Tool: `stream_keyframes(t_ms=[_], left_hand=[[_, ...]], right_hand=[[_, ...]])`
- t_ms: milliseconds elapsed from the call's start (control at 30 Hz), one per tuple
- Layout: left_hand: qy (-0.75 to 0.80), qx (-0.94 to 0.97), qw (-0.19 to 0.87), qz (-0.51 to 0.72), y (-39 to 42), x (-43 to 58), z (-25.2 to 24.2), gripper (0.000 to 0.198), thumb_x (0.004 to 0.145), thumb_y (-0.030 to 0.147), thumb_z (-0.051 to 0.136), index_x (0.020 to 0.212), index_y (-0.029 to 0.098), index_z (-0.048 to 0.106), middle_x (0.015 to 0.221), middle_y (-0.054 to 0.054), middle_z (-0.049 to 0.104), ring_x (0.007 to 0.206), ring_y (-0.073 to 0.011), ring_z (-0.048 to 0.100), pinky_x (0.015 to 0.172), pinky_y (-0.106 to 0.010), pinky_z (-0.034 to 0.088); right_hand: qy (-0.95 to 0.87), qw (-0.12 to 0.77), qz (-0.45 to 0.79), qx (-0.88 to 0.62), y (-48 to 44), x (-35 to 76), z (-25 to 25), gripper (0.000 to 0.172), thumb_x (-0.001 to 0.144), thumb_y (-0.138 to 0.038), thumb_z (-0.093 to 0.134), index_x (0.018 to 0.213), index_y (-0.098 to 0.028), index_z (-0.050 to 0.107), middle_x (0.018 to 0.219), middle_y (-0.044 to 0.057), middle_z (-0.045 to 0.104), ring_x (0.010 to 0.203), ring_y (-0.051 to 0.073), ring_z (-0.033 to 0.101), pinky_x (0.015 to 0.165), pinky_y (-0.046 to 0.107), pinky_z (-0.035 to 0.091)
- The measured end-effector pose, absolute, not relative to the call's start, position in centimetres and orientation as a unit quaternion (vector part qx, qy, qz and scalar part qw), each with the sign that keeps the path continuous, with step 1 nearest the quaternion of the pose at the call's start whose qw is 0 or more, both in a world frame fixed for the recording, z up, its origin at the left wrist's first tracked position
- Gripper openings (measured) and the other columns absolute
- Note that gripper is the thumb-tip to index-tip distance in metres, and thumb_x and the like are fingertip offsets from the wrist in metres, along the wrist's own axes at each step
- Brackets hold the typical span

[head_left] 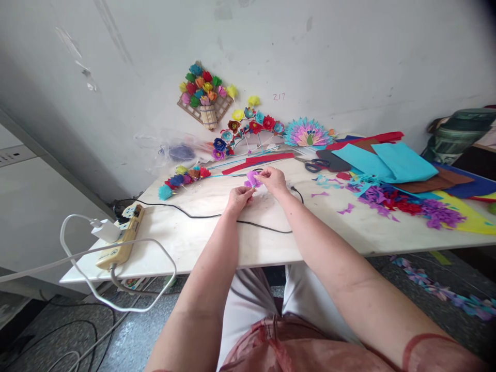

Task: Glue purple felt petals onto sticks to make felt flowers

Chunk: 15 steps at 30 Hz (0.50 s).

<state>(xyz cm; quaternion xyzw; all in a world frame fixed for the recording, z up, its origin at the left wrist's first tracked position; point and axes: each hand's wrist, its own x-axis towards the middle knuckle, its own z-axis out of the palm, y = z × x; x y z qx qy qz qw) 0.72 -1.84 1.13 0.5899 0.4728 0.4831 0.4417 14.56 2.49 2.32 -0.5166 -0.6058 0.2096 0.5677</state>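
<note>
A small purple paper flower (253, 179) is held up over the middle of the table between my two hands. My left hand (241, 198) pinches it from below, near its base, where a bit of light blue shows. From the right, my right hand (273, 181) grips a petal at the flower's edge between thumb and fingers. Part of the flower is hidden behind the fingertips. Just behind it, a dark round object shows only in part. Right of my hands lie loose purple paper pieces (346, 208) on the white tabletop (209, 243).
Scissors (315, 165) lie behind my right hand, left of stacked coloured sheets (399, 165). Cut petals (442, 212) are heaped at the right. A row of finished paper flowers (184, 179) lies left. A black cable (186, 211) crosses the table from the power strip (120, 248).
</note>
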Motion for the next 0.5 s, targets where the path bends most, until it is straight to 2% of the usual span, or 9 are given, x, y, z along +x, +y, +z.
stream_keyframes(t_ms=[500], left_hand=[[0.471,0.593,0.444,0.479,-1.80,0.71,1.09,0.035,0.063,0.046,0.064,0.069,0.011,0.062,0.046,0.002,0.048,0.037,-0.0041,0.033,0.039,-0.020,0.021]], right_hand=[[-0.601,0.550,0.191,-0.548,2.18,14.49,2.58,0.020,0.064,-0.038,0.064,0.065,-0.018,0.063,0.063,0.000,0.063,0.060,0.015,0.056,0.058,0.026,0.040]])
